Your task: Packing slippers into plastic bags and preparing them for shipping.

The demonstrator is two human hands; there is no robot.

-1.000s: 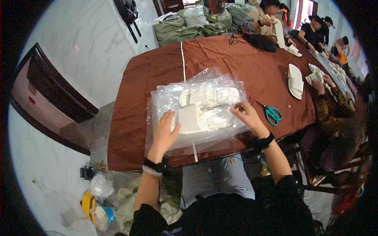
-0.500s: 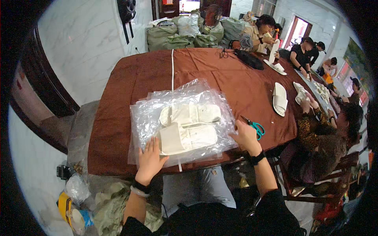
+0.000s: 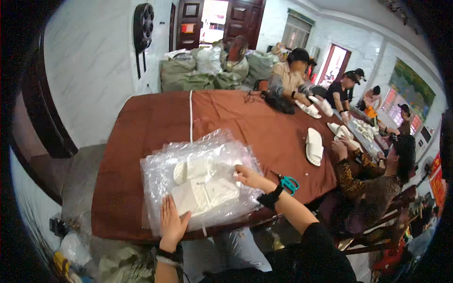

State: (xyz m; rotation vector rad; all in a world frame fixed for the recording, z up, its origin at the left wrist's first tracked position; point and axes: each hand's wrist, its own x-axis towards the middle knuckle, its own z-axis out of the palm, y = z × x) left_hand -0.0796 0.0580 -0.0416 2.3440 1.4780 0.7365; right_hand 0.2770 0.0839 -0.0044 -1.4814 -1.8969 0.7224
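A pair of cream slippers lies side by side on a loose stack of clear plastic bags [image 3: 155, 177], at the near side of the brown-covered table. Film glints around and over the near slipper [image 3: 213, 194] and the far slipper [image 3: 181, 173]; I cannot tell whether both are fully inside a bag. My left hand [image 3: 172, 221] rests flat at the near left corner of the stack, fingers stretched beside the near slipper's end. At the slippers' right end my right hand [image 3: 248, 177] has its fingers pinched on the bag film.
Teal-handled scissors [image 3: 288, 184] lie right of the bags. Further right is a single cream slipper [image 3: 314, 147]. Co-workers handle slippers along the right side, one in a patterned sleeve [image 3: 363, 162]. A black bundle [image 3: 279, 102] sits at the far edge; stuffed sacks [image 3: 203, 73] stand beyond.
My right hand has moved left from the bags' right edge to the slippers' end. My left hand stays at the near left corner. The view has tilted up.
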